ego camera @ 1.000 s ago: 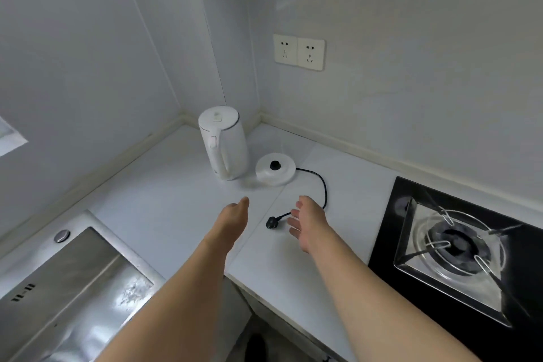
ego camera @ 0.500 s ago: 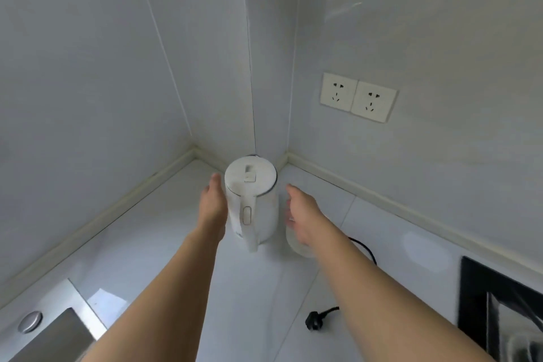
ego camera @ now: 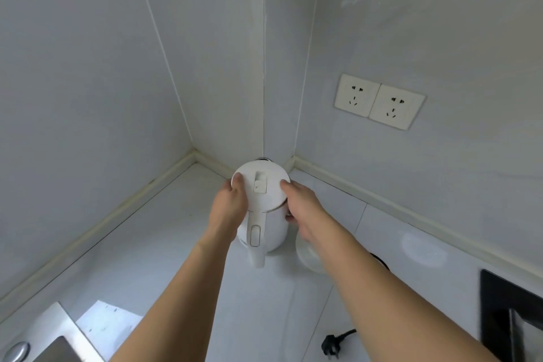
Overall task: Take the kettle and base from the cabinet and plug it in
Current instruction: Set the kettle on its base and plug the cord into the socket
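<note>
White kettle (ego camera: 261, 211) is stood upright on the white countertop (ego camera: 141, 267), close to the inner corner where the two walls meet, handle turned toward the camera. Lid is shut, so contents cannot be told. A small square tab is seen at lid centre and an oblong button on the handle; no brand or legible writing is made out. Kettle is clasped from both sides near the top: left hand (ego camera: 230, 206) is pressed to its left flank with the thumb laid on the lid rim, right hand (ego camera: 302, 209) is wrapped on the right flank with fingers curled round the body. White round base (ego camera: 308, 258) is lain on the counter just right of the kettle, mostly hidden under the right forearm; whether it touches the kettle cannot be told. Black cord (ego camera: 380, 261) is glimpsed beyond that forearm. Black plug (ego camera: 331, 345) is lain loose on the counter near the bottom edge, well apart from the double wall socket (ego camera: 379, 101), both outlets unoccupied. Walls are clad in pale grey panels with a cream sealing strip along the counter joint. Steel sink (ego camera: 44, 341) corner is seen bottom left, black hob (ego camera: 511, 314) edge bottom right.
</note>
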Motion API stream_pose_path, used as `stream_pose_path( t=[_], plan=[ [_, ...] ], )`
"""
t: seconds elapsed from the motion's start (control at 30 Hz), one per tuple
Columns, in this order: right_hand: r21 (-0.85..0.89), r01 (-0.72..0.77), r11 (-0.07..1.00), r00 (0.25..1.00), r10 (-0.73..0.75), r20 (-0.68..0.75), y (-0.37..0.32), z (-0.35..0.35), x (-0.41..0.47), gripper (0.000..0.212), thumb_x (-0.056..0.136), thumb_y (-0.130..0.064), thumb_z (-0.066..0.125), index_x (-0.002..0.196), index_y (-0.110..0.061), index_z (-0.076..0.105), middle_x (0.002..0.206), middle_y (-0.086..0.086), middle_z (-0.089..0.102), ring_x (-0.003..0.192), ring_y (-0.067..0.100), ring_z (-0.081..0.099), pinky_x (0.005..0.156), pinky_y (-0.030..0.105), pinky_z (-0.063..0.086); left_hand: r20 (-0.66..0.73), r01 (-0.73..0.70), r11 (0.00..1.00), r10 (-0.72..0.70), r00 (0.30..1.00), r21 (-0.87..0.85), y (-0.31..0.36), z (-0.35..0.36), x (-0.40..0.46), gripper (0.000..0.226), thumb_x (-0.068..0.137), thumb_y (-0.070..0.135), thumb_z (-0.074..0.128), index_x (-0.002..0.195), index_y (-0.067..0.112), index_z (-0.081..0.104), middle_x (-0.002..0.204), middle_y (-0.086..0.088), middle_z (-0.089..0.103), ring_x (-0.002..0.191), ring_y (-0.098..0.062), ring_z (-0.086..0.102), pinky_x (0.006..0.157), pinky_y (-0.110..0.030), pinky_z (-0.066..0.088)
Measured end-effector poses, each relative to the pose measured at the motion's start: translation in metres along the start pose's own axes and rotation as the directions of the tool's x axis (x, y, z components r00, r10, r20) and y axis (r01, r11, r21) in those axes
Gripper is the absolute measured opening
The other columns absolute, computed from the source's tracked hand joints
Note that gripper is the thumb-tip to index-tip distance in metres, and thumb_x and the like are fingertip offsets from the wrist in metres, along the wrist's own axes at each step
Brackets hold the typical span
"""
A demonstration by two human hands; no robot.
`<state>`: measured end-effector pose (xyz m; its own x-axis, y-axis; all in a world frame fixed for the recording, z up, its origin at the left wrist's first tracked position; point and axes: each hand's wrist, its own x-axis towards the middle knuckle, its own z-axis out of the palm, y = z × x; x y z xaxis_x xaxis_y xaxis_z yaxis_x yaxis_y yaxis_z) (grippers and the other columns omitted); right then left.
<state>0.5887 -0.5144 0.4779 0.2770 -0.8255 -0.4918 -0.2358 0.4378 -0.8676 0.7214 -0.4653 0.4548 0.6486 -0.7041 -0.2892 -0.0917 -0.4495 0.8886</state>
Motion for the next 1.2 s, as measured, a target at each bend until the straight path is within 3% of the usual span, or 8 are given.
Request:
stream_pose_path(
  t=[0.13,0.23,0.33,0.5,0.73,0.87,0.97,1.2],
  plan=[
    [-0.024,0.019,1.0,0.999,-0.02,-0.044,-0.018,-0.032,-0.019,0.021,0.091,-0.036,0.046,0.09,-0.023,0.063,0.089,0.0,0.061,0.079,0.024,0.055,0.07,0.033,0.048,0.046,-0.145,0.984,0.141,0.989,0.105,0.042,0.002,-0.019,0.05,0.093,0.053,0.024,0.109,0.018,0.055,0.095,-0.002,0.058,0.097,-0.031,0.056,0.09,-0.048,0.05],
    [-0.047,0.001,0.999,0.996,-0.006,-0.091,-0.024,-0.06,-0.03,0.026,0.091,-0.036,0.042,0.088,-0.016,0.059,0.089,0.009,0.061,0.072,0.028,0.057,0.071,0.037,0.053,0.069,-0.234,0.953,0.225,0.972,0.192,0.066,0.018,-0.028,0.046,0.093,0.05,0.025,0.088,0.015,0.053,0.084,0.0,0.058,0.086,-0.029,0.056,0.075,-0.041,0.047],
    [0.0,-0.044,0.999,0.99,0.044,-0.135,-0.018,-0.092,-0.042,0.024,0.091,-0.033,0.043,0.083,-0.015,0.056,0.091,0.014,0.058,0.072,0.03,0.06,0.076,0.04,0.056,0.131,-0.283,0.926,0.257,0.957,0.249,0.079,0.048,-0.043,0.046,0.094,0.044,0.025,0.088,0.011,0.055,0.083,-0.003,0.058,0.083,-0.029,0.054,0.065,-0.035,0.036],
    [0.025,-0.094,0.995,0.981,0.096,-0.169,-0.002,-0.121,-0.051,0.024,0.094,-0.036,0.045,0.081,-0.018,0.054,0.088,0.009,0.059,0.073,0.029,0.061,0.073,0.036,0.054,0.229,-0.257,0.948,0.211,0.95,0.19,0.067,0.083,-0.05,0.047,0.093,0.048,0.026,0.088,0.013,0.058,0.08,-0.002,0.059,0.081,-0.029,0.056,0.077,-0.04,0.047],
    [0.043,-0.151,0.988,0.967,0.157,-0.2,0.022,-0.136,-0.037,0.031,0.093,-0.036,0.045,0.098,-0.009,0.058,0.088,0.009,0.052,0.075,0.026,0.052,0.093,0.05,0.05,0.291,-0.194,0.972,0.148,0.945,0.135,0.044,0.108,-0.047,0.042,0.088,0.054,0.029,0.097,0.025,0.059,0.095,0.001,0.064,0.091,-0.023,0.06,0.087,-0.044,0.051],
    [0.031,-0.149,0.988,0.97,0.152,-0.187,0.025,-0.137,-0.029,0.036,0.093,-0.04,0.047,0.108,-0.009,0.058,0.09,0.009,0.055,0.077,0.03,0.057,0.092,0.051,0.052,0.253,-0.185,0.969,0.14,0.957,0.163,0.038,0.114,-0.04,0.037,0.088,0.054,0.029,0.084,0.028,0.056,0.086,0.007,0.06,0.089,-0.022,0.058,0.086,-0.04,0.048],
    [0.019,-0.169,0.985,0.969,0.169,-0.179,0.021,-0.14,-0.024,0.039,0.093,-0.04,0.047,0.114,-0.008,0.057,0.104,0.016,0.063,0.093,0.038,0.067,0.09,0.05,0.054,0.253,-0.178,0.968,0.131,0.959,0.176,0.039,0.116,-0.035,0.036,0.087,0.054,0.029,0.07,0.03,0.05,0.081,0.007,0.058,0.079,-0.018,0.056,0.08,-0.039,0.049],
    [0.009,-0.222,0.975,0.962,0.22,-0.163,0.027,-0.154,-0.018,0.037,0.093,-0.035,0.049,0.116,-0.007,0.054,0.098,0.014,0.057,0.081,0.034,0.063,0.088,0.046,0.055,0.286,-0.137,0.974,0.081,0.955,0.181,0.029,0.127,-0.034,0.041,0.088,0.058,0.029,0.095,0.028,0.057,0.091,0.005,0.063,0.09,-0.023,0.06,0.085,-0.044,0.051]
  ],
)
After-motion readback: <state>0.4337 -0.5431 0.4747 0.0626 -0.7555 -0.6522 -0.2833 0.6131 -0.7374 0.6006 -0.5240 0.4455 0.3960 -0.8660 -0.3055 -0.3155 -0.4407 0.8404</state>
